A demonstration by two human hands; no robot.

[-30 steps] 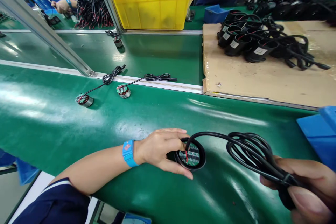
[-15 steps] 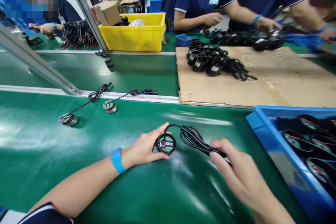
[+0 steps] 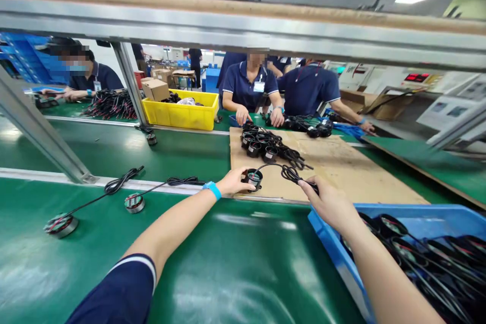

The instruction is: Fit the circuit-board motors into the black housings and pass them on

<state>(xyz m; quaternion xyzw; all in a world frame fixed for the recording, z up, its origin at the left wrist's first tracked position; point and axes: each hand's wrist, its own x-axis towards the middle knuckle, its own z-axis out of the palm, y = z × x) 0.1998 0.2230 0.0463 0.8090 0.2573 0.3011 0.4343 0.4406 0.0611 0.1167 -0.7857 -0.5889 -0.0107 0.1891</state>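
Observation:
My left hand (image 3: pixel 237 181) is closed around a round black housing (image 3: pixel 253 178) with a green circuit board inside, near the front edge of the cardboard sheet (image 3: pixel 337 174). A black cable (image 3: pixel 290 174) runs from that housing to the right, bundled into loops. Its bundle is gripped by my right hand (image 3: pixel 328 197), over the far left corner of the blue bin (image 3: pixel 319 228). Just beyond the held housing, a group of similar black housings (image 3: pixel 255 149) with coiled cables sits on the cardboard.
Two round metal parts with circuit boards, one nearer (image 3: pixel 61 226) and one farther (image 3: pixel 134 203), lie on the green bench at left with their cables. A yellow bin (image 3: pixel 180 114) stands behind. A metal beam (image 3: pixel 243 25) crosses overhead. Co-workers sit opposite.
Both hands have carried the housing and its cable forward, from above the green bench to the cardboard's front edge. My view has tilted up, bringing the overhead beam into sight.

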